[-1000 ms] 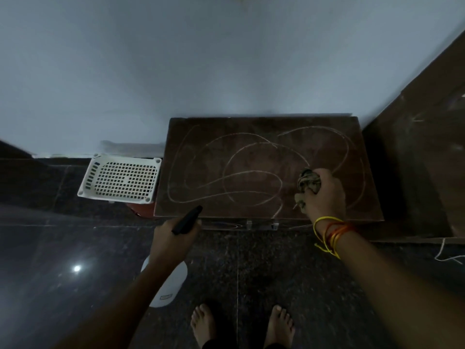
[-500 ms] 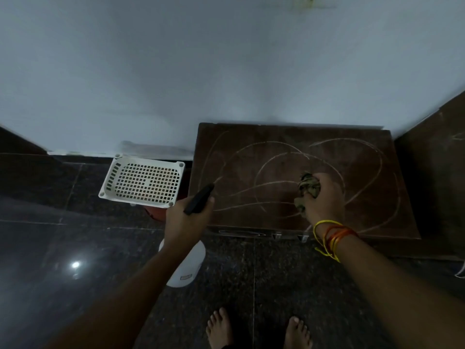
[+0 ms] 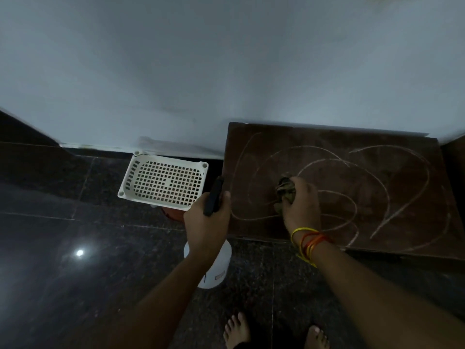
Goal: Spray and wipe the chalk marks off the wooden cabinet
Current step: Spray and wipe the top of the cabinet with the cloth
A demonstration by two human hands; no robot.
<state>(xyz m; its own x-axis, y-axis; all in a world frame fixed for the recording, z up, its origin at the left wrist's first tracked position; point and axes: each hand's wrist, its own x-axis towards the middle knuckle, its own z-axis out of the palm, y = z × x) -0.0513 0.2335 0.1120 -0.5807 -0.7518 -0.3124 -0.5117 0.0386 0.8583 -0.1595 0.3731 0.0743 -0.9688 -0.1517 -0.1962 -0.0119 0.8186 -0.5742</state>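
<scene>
The dark wooden cabinet (image 3: 392, 147) stands against the wall at the right, its top covered with looping white chalk marks (image 3: 382, 182). My right hand (image 3: 302, 205) presses a crumpled dark cloth (image 3: 284, 188) onto the left half of the top. My left hand (image 3: 207, 222) grips a spray bottle by its black head (image 3: 214, 196), just off the cabinet's left front corner. The bottle's white body (image 3: 214, 270) hangs below my wrist, partly hidden by my arm.
A white perforated plastic basket (image 3: 163, 182) sits upside down on something red left of the cabinet. A dark wooden panel (image 3: 455, 152) borders the cabinet at the right. Dark polished floor tiles (image 3: 75, 248) spread below, and my bare feet (image 3: 236, 331) stand near the bottom edge.
My right hand has slid the cloth leftward across the cabinet top. My left hand has raised the spray bottle toward the cabinet's left edge. The view has shifted left.
</scene>
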